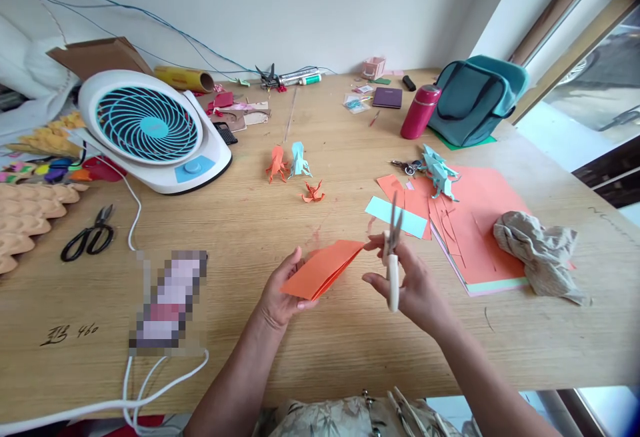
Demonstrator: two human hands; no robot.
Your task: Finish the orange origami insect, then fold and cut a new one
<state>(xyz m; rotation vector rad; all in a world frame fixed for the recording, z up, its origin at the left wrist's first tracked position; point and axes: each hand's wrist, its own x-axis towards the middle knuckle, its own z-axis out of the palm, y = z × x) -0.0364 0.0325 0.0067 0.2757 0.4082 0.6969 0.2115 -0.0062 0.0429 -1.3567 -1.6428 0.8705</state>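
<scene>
My left hand (283, 288) grips a folded sheet of orange paper (324, 269) by its left end, thumb on the near face. The paper's layers part slightly along its lower edge. White-handled scissors (393, 270) hang on the fingers of my right hand (417, 285), their blades pointing up and slightly apart. The right index fingertip reaches the paper's right corner. Beyond my hands stand an orange folded paper figure (277, 164) and a light blue one (299, 160), with a smaller orange folded piece (313, 192) nearer to me.
Orange sheets (493, 200), a light blue strip (396, 216), a blue paper figure (439, 172) and a crumpled cloth (540, 250) lie to the right. Behind them stand a pink bottle (421, 112) and a teal bag (473, 100). On the left are a fan (150, 127) and black scissors (89, 234).
</scene>
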